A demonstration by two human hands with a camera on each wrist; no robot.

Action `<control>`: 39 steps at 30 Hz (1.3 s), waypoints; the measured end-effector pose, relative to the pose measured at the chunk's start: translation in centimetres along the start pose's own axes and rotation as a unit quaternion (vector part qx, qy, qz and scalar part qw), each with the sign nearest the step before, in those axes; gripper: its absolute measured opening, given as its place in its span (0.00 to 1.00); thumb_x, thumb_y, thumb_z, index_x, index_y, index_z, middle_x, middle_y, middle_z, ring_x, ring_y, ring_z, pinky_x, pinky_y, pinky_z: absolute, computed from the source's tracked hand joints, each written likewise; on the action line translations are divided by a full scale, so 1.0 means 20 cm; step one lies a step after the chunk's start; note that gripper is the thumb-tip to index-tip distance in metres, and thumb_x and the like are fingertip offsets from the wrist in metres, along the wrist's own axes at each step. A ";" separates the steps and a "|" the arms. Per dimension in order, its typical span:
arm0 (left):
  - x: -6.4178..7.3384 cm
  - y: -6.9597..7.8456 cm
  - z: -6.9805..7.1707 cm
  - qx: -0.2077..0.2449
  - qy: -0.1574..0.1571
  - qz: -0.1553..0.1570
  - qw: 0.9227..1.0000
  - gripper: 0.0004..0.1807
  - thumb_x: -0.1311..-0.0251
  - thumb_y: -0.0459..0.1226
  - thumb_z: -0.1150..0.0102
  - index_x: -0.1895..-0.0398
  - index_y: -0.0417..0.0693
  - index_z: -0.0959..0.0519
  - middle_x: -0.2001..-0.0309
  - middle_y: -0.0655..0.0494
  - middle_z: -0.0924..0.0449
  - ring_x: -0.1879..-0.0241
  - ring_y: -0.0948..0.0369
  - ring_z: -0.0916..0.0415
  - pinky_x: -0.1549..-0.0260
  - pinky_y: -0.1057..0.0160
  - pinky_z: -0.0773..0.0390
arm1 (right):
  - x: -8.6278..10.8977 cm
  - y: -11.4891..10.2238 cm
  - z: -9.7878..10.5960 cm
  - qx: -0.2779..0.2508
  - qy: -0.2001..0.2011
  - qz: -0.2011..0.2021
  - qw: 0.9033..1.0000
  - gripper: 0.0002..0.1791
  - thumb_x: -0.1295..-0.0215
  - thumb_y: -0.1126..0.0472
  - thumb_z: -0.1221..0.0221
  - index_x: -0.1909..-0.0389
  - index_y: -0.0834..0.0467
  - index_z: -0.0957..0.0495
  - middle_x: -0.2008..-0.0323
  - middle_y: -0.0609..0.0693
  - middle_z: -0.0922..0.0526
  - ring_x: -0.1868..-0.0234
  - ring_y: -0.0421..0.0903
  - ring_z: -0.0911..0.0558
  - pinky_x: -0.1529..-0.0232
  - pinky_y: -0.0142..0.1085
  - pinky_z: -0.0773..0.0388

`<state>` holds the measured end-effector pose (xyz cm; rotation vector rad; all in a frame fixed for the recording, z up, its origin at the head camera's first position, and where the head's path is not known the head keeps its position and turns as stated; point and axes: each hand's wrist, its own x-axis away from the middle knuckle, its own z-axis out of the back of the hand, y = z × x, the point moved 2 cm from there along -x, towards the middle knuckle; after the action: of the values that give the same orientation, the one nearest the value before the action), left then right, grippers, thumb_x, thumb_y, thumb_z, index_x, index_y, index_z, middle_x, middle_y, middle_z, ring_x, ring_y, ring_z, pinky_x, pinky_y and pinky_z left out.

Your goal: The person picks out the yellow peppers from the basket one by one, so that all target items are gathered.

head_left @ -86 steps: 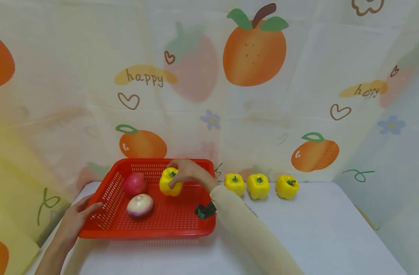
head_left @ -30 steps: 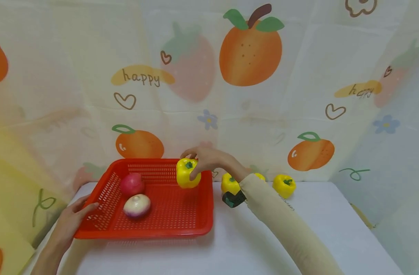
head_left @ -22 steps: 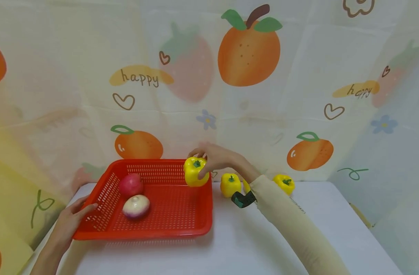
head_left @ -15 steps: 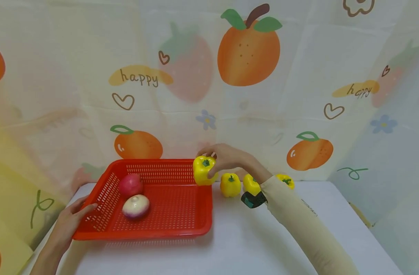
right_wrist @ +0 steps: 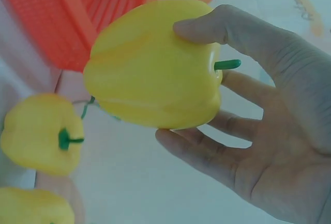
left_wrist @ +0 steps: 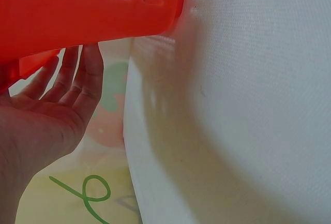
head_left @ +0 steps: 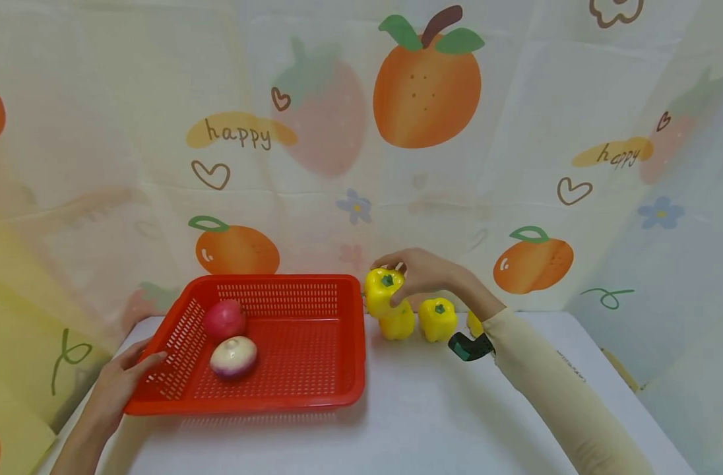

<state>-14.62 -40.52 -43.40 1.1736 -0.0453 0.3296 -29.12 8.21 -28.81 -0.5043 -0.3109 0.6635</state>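
My right hand (head_left: pixel 427 272) holds a yellow bell pepper (head_left: pixel 378 295) in the air, just past the basket's right rim. In the right wrist view the thumb presses one side of this bell pepper (right_wrist: pixel 150 69) and the fingers support the other, its green stem towards the palm. My left hand (head_left: pixel 119 379) grips the left rim of a red perforated plastic basket (head_left: pixel 249 404), thumb over the edge. The left wrist view has that hand's fingers (left_wrist: pixel 92 74) under the basket rim. Inside the basket lie a pomegranate (head_left: pixel 225 319) and a purple-white onion (head_left: pixel 233 357).
On the white table (head_left: pixel 409 409), right of the basket, stand a bell pepper (head_left: pixel 398 324) partly behind the held one, a second bell pepper (head_left: pixel 438 320), and a third bell pepper (head_left: pixel 473 324) mostly behind the right wrist. A fruit-printed cloth (head_left: pixel 427 198) hangs close behind.
My right hand has carried the bell pepper from over the basket rightwards, across the right rim. The left hand has kept its grip, and the pomegranate and onion have stayed in place.
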 end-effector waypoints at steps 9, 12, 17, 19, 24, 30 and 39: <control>0.01 0.00 0.01 -0.013 0.005 0.009 1.000 0.45 0.33 0.55 0.46 0.25 0.37 0.48 0.59 0.71 0.25 0.68 0.67 0.22 0.67 0.64 0.19 | 0.06 0.11 0.01 0.005 0.022 0.008 1.000 0.37 0.51 0.59 0.29 0.36 0.54 0.26 0.41 0.53 0.23 0.46 0.54 0.25 0.49 0.45 0.23; 0.01 0.01 0.00 -0.010 0.004 0.003 1.000 0.45 0.33 0.55 0.46 0.25 0.36 0.48 0.62 0.76 0.26 0.68 0.68 0.22 0.67 0.64 0.19 | 0.09 0.14 0.02 0.009 0.027 0.009 1.000 0.37 0.51 0.59 0.29 0.36 0.56 0.26 0.40 0.54 0.23 0.45 0.56 0.25 0.48 0.48 0.24; 0.01 0.01 0.00 -0.004 0.001 -0.002 1.000 0.45 0.33 0.55 0.46 0.25 0.36 0.49 0.65 0.80 0.28 0.68 0.68 0.22 0.67 0.64 0.19 | 0.15 0.22 0.04 0.015 0.033 0.004 0.999 0.38 0.51 0.59 0.29 0.36 0.58 0.27 0.40 0.56 0.24 0.45 0.57 0.26 0.47 0.50 0.25; 0.01 0.01 0.00 -0.004 0.001 -0.002 1.000 0.45 0.33 0.55 0.46 0.25 0.36 0.49 0.65 0.80 0.28 0.68 0.68 0.22 0.67 0.64 0.19 | 0.17 0.25 0.05 0.016 0.034 0.001 0.999 0.38 0.51 0.60 0.29 0.35 0.58 0.27 0.40 0.57 0.24 0.45 0.58 0.26 0.46 0.51 0.25; 0.01 0.01 0.00 0.002 0.007 -0.004 1.000 0.43 0.33 0.55 0.45 0.26 0.37 0.47 0.66 0.81 0.28 0.68 0.68 0.22 0.68 0.64 0.19 | 0.23 0.32 0.08 0.021 0.040 -0.011 0.999 0.37 0.51 0.61 0.29 0.36 0.58 0.27 0.40 0.59 0.24 0.45 0.59 0.26 0.46 0.53 0.26; 0.02 0.01 0.00 0.006 0.010 -0.010 1.000 0.41 0.33 0.54 0.45 0.26 0.40 0.44 0.67 0.81 0.27 0.69 0.68 0.22 0.68 0.64 0.19 | 0.32 0.40 0.12 0.025 0.047 -0.039 0.998 0.37 0.49 0.61 0.30 0.35 0.59 0.28 0.40 0.62 0.25 0.44 0.61 0.27 0.47 0.54 0.25; 0.02 0.00 -0.01 0.027 0.013 -0.014 0.999 0.30 0.33 0.53 0.44 0.31 0.59 0.34 0.66 0.81 0.26 0.69 0.67 0.21 0.69 0.63 0.19 | 0.42 0.51 0.17 0.008 0.049 -0.059 0.997 0.37 0.48 0.62 0.30 0.34 0.61 0.30 0.42 0.64 0.24 0.44 0.62 0.27 0.47 0.54 0.25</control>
<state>-14.23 -40.25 -43.36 1.2217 0.0026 0.3230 -29.42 21.70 -30.40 -0.4975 -0.2415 0.5238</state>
